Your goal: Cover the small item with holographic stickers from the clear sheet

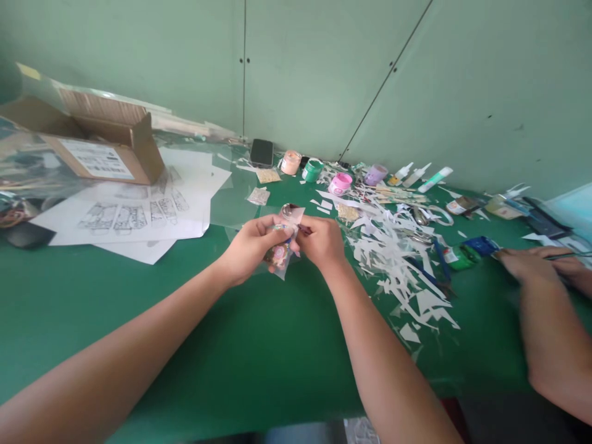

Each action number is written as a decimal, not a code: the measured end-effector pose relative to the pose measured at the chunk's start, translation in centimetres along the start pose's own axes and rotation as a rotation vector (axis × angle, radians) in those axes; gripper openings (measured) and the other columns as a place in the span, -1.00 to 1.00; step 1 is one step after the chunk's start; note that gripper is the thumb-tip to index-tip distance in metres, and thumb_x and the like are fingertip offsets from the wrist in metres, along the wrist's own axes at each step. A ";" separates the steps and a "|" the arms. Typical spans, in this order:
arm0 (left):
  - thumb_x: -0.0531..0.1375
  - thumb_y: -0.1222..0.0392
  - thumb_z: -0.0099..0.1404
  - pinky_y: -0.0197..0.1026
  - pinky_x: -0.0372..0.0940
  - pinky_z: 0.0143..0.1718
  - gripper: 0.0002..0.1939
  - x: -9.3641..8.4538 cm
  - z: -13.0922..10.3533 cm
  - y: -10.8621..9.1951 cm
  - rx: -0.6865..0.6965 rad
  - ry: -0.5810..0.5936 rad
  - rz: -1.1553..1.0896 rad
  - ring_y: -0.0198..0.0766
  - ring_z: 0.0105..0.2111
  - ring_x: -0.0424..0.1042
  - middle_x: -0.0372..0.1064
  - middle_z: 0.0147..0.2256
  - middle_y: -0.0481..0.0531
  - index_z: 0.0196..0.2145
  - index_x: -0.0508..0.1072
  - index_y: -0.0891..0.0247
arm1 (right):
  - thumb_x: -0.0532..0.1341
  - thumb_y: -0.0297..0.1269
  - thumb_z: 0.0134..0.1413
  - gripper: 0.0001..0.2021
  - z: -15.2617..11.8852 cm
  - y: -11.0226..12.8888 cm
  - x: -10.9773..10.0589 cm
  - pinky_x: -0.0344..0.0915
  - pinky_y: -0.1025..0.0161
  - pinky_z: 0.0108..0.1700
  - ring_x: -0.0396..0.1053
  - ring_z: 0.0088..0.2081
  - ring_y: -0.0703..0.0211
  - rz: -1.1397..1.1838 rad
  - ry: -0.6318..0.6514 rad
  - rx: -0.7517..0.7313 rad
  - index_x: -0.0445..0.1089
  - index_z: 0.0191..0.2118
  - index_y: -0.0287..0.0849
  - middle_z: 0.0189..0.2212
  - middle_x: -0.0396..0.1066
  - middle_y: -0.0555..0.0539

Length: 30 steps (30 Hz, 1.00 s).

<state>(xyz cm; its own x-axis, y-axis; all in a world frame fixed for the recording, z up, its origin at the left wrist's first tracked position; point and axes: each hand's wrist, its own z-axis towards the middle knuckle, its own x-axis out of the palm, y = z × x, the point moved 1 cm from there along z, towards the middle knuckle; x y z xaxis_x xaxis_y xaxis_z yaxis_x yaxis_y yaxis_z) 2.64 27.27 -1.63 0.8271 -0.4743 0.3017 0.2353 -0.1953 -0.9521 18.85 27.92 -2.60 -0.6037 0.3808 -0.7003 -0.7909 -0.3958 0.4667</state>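
Observation:
Over the green table [277, 345], my left hand [252, 246] holds a small clear plastic piece [280, 254] with a colourful pattern, pink and white among the colours. The thumb presses on its face. My right hand [326, 240] is closed close beside it, at the piece's upper right edge. A small dark part shows at its fingertips, too little to name. Just above both hands is a shiny round thing [290, 209], partly hidden by the plastic. White paper scraps [393, 265] lie right of my right hand.
An open cardboard box [111, 148] stands on printed sheets [129, 216] at left. Along the wall are a phone [261, 152], a peach jar [291, 162], a green jar [312, 170], a pink jar [340, 183] and glue bottles [416, 175]. A co-worker's hands [531, 262] are at right.

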 end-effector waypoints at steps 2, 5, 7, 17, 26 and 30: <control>0.36 0.01 0.18 -0.40 0.20 -0.77 -0.68 -0.1 0.1 0.2 -0.024 -0.004 0.006 -0.45 -0.71 0.29 0.49 -0.53 -0.07 -0.33 0.41 0.30 | 0.16 -0.27 0.04 -0.79 0.0 -0.2 0.0 -0.07 0.30 -0.48 0.10 -0.57 0.30 -0.031 -0.010 0.009 0.42 -0.55 -0.14 -0.66 0.26 0.06; 0.38 0.00 0.16 -0.40 0.22 -0.73 -0.67 -0.1 0.1 0.5 -0.014 -0.009 -0.023 -0.45 -0.70 0.31 0.50 -0.55 -0.06 -0.34 0.42 0.31 | 0.17 -0.24 0.10 -0.77 0.1 -0.5 -0.1 -0.06 0.31 -0.47 0.14 -0.56 0.29 -0.071 0.006 0.014 0.51 -0.48 -0.15 -0.65 0.32 0.04; 0.39 0.02 0.14 -0.39 0.24 -0.71 -0.68 0.0 0.2 0.6 0.012 -0.005 -0.073 -0.44 -0.70 0.31 0.49 -0.56 -0.06 -0.37 0.42 0.31 | 0.18 -0.26 0.11 -0.77 0.1 -0.4 -0.1 -0.06 0.31 -0.47 0.15 -0.56 0.30 -0.073 0.048 -0.003 0.52 -0.49 -0.15 -0.64 0.34 0.03; 0.39 0.05 0.14 -0.42 0.10 -0.74 -0.68 -0.5 0.4 1.5 0.029 -0.038 -0.160 -0.49 -0.74 0.20 0.38 -0.61 -0.13 -0.39 0.36 0.28 | 0.22 -0.25 0.18 -0.82 0.2 0.6 0.5 -0.07 0.28 -0.44 0.34 -0.47 0.19 -0.265 0.162 0.130 0.57 -0.36 -0.09 -0.49 0.54 -0.05; 0.34 0.15 0.19 -0.42 0.06 -0.70 -0.74 -0.8 0.6 0.9 -0.037 0.074 -0.248 -0.55 -0.79 0.13 0.32 -0.63 -0.14 -0.47 0.35 0.31 | 0.17 -0.29 0.22 -0.81 0.4 1.6 -0.3 -0.05 0.28 -0.43 0.44 -0.35 0.11 -0.399 0.157 0.202 0.56 -0.23 -0.06 -0.38 0.58 -0.08; 0.29 0.21 0.21 -0.41 0.07 -0.70 -0.73 -1.1 0.5 0.9 -0.084 0.123 -0.304 -0.56 -0.82 0.08 0.27 -0.67 -0.15 -0.54 0.31 0.31 | 0.17 -0.31 0.21 -0.82 0.1 1.8 -0.2 -0.05 0.30 -0.43 0.43 -0.37 0.15 -0.405 0.097 0.156 0.54 -0.32 -0.09 -0.42 0.57 -0.07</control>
<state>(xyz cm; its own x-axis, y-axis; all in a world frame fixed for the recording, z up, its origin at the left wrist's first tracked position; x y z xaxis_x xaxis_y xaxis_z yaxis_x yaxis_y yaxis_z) 2.20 28.04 -2.79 0.6561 -0.4825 0.5803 0.4149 -0.4116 -0.8114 17.55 27.21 -1.62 -0.2359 0.3958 -0.8875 -0.9718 -0.0976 0.2147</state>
